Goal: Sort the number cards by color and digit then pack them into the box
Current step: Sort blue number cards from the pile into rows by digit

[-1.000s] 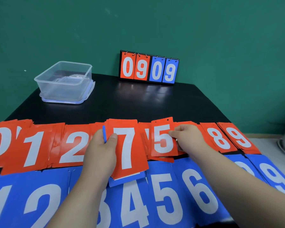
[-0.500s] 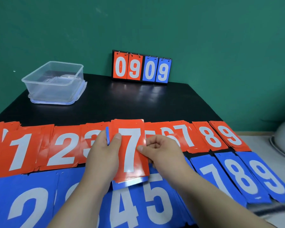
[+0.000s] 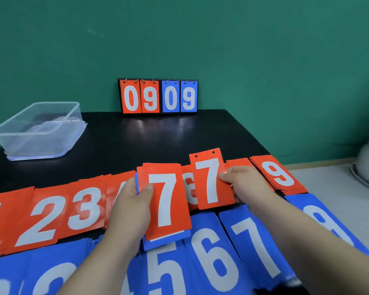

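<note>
Black desk [image 3: 168, 137] bore a blue row [image 3: 217, 262] of number cards nearest, beneath both grips. Above it the left grip [image 3: 132, 209] curled round a stack [image 3: 168, 205] topped by a red 7. Just beside it, the right grip [image 3: 247, 188] pinched a single red 7 card [image 3: 209, 184] over the red row [image 3: 51, 213]. Far left of the grips stood the clear box [image 3: 38, 128]; straight beyond them, a flip scoreboard [image 3: 158, 96] against the green wall [image 3: 264, 50].

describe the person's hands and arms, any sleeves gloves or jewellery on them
The left hand and right hand are bare: no gloves, rings or bracelets show. The left forearm and right forearm are uncovered as far as the frame reaches, with no sleeve, watch or marking in view. The visible nails look short and unpainted.
</note>
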